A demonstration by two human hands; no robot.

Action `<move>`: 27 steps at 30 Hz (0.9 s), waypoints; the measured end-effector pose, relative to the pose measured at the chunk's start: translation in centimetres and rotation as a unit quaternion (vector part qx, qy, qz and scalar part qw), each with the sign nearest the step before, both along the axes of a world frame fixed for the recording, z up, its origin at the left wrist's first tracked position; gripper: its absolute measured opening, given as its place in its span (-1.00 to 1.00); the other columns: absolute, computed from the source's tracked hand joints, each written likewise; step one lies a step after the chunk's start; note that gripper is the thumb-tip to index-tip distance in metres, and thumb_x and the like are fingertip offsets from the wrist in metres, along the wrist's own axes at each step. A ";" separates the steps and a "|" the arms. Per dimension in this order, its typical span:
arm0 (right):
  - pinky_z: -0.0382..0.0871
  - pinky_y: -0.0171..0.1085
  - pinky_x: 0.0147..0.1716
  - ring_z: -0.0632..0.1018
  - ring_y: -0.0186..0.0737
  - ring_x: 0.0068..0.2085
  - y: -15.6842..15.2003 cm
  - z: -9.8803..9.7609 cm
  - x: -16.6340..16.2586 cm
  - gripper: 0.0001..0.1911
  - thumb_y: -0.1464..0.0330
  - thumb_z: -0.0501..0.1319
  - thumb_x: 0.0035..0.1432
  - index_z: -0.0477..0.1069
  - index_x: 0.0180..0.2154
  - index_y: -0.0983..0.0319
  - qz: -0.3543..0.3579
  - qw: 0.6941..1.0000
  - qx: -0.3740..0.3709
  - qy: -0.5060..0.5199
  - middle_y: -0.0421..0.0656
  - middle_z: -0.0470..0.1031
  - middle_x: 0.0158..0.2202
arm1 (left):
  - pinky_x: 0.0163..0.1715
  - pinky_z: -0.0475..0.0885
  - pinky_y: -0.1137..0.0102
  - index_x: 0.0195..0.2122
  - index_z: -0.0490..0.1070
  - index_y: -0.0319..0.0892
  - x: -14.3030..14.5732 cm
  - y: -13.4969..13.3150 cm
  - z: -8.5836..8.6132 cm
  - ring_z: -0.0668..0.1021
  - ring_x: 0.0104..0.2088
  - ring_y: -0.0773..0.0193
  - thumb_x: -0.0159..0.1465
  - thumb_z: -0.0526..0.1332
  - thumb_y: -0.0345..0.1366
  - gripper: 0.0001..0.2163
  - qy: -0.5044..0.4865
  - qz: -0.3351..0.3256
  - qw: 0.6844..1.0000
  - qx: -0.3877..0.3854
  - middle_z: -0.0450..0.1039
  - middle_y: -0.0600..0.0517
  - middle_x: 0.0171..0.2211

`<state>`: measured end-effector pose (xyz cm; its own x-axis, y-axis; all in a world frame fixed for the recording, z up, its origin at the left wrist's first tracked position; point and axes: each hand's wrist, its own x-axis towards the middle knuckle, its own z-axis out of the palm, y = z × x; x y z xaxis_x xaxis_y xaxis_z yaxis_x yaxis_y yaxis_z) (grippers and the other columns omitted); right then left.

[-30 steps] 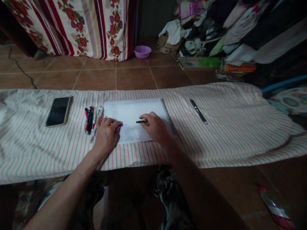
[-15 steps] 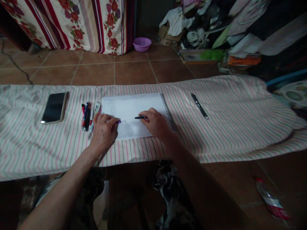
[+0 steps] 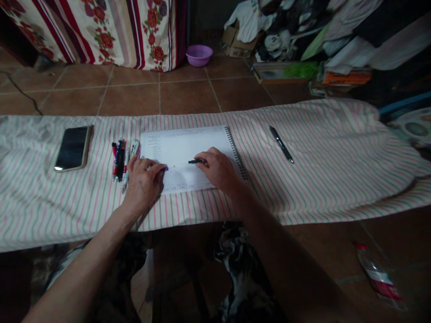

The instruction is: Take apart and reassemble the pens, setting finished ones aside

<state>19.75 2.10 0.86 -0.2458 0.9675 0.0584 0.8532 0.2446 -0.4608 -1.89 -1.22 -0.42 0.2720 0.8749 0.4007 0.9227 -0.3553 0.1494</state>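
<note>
A spiral notebook (image 3: 182,146) lies open on a striped cloth (image 3: 319,179) over a low board. My right hand (image 3: 218,170) rests on the page, fingers closed on the black end of a thin pen (image 3: 194,161). My left hand (image 3: 143,181) sits on the notebook's left edge, its fingertips pinching the purple end of that pen. The pen stretches between the two hands.
Several coloured pens (image 3: 121,159) lie in a row left of the notebook, and a dark phone (image 3: 71,148) lies further left. A black pen (image 3: 281,144) lies to the right. Beyond are tiled floor, a purple bowl (image 3: 199,54) and heaped clothes (image 3: 303,31). A plastic bottle (image 3: 377,273) lies lower right.
The view has tilted slightly, so everything sits a little higher and to the left in frame. Both hands hold the same pose on the pen and notebook.
</note>
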 end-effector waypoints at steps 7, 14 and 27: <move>0.25 -0.32 -0.30 0.43 -0.27 -0.29 0.0 0.0 0.0 -0.78 0.43 0.15 0.12 0.45 -0.17 0.18 0.004 1.000 0.000 -0.004 -0.14 0.38 -0.28 | 0.07 0.11 0.02 -0.26 0.51 -0.12 0.1 -0.1 0.6 0.47 -0.29 0.16 0.23 0.06 -0.34 -0.78 0.035 -0.007 0.999 0.022 0.41 -0.02 -0.38; 0.24 -0.32 -0.31 0.42 -0.27 -0.29 0.0 0.1 0.0 -0.79 0.40 0.15 0.13 0.44 -0.17 0.16 0.002 1.000 -0.002 -0.014 -0.14 0.37 -0.27 | 0.09 0.05 -0.01 -0.21 0.49 -0.13 -0.1 -0.3 0.9 0.47 -0.28 0.14 0.22 0.04 -0.38 -0.75 0.061 -0.012 0.998 0.008 0.38 -0.04 -0.35; 0.26 -0.31 -0.28 0.43 -0.26 -0.27 0.1 -0.1 0.0 -0.79 0.42 0.16 0.12 0.44 -0.17 0.16 0.004 1.000 -0.003 -0.006 -0.14 0.37 -0.27 | -0.02 0.13 0.03 -0.22 0.48 -0.12 0.2 -0.3 1.5 0.40 -0.25 0.13 0.22 0.01 -0.42 -0.74 0.078 -0.026 0.997 0.004 0.34 -0.06 -0.32</move>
<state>19.79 2.18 0.75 -0.2548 0.9657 0.0497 0.8569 0.2493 -0.4512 -1.65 -1.47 1.04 0.3762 0.8554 0.3559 0.9151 -0.4033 0.0019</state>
